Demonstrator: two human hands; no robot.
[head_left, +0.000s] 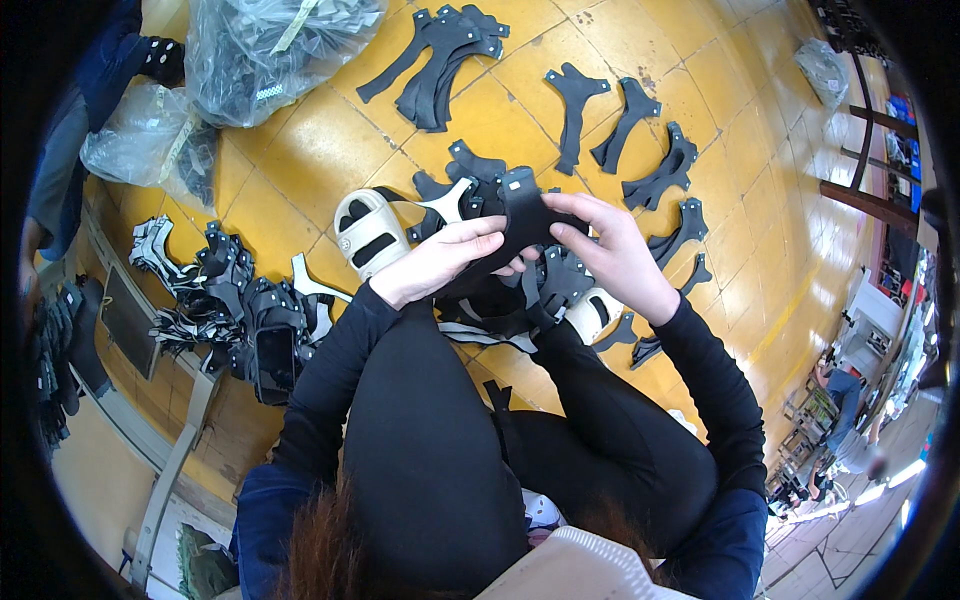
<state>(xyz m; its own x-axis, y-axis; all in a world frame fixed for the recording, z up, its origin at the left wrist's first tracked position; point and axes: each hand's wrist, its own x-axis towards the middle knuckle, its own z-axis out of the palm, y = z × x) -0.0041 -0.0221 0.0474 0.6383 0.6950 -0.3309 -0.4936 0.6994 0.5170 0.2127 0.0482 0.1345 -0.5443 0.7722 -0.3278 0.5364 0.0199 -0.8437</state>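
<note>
A seated person holds a black cut piece (520,222) of shoe material over the lap, above a yellow tiled floor (300,150). The left hand (440,262) grips the piece from below, fingers curled together along its lower edge. The right hand (612,255) closes over its right end, thumb and forefinger pinching the material while the other fingers fold behind it. The piece stretches between the two sets of fingertips, its squared tab rising just above them.

Just left of the left fingers, a white sandal (368,232) rests on the person's foot. Below the right fingers, more black straps (560,285) bunch beside a second white sandal (598,312). Beyond the fingertips, similar black cut shapes (640,150) lie spread singly on the floor. Farther left sit a heap of assembled black-and-white uppers (240,300) and clear plastic bags (270,50) of parts.
</note>
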